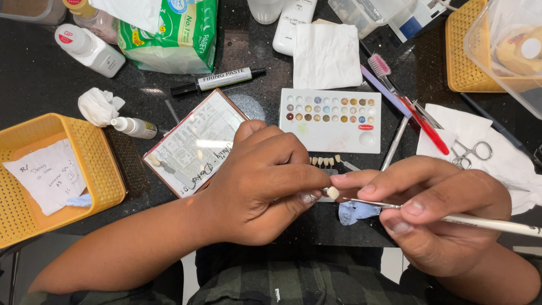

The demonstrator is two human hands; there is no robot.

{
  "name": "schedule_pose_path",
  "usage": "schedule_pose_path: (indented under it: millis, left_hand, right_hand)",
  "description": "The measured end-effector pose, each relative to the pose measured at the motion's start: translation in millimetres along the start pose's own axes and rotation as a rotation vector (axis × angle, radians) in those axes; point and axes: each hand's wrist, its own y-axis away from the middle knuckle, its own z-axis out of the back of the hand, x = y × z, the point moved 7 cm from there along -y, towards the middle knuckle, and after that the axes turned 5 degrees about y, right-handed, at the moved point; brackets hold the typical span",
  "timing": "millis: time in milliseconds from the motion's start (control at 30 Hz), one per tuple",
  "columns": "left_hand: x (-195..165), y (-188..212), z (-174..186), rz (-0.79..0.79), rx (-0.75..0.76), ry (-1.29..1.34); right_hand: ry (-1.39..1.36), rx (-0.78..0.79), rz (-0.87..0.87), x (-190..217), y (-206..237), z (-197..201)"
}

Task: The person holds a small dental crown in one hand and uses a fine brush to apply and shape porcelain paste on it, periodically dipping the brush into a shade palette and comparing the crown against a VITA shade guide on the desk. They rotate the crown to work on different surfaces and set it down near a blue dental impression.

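Left hand [259,183] pinching small tooth [333,192]; right hand [435,212] gripping fine brush [485,222], tip at tooth, above black worktop [51,79]

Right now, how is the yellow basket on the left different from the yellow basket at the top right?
The left yellow basket shows nearly whole and holds a handwritten paper note; the top-right yellow basket is cut off by the picture's edge and partly covered by a clear plastic tub. The left basket sits nearer the left hand. Both are yellow mesh plastic on the dark worktop.
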Motion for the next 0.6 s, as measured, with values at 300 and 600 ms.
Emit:
schedule_pose_path:
  millis: [300,600]
  left_hand:
    - [7.5,15.0,-2.8,-0.065,0.130,0.177]
    - [22.6,30.7,5.0,-0.115,0.118,0.174]
  right_hand:
    - [-0.082,0.086,0.020,-12.1,8.4,-23.4]
    - [0.132,0.102,0.048,-18.9,-0.9,-46.0]
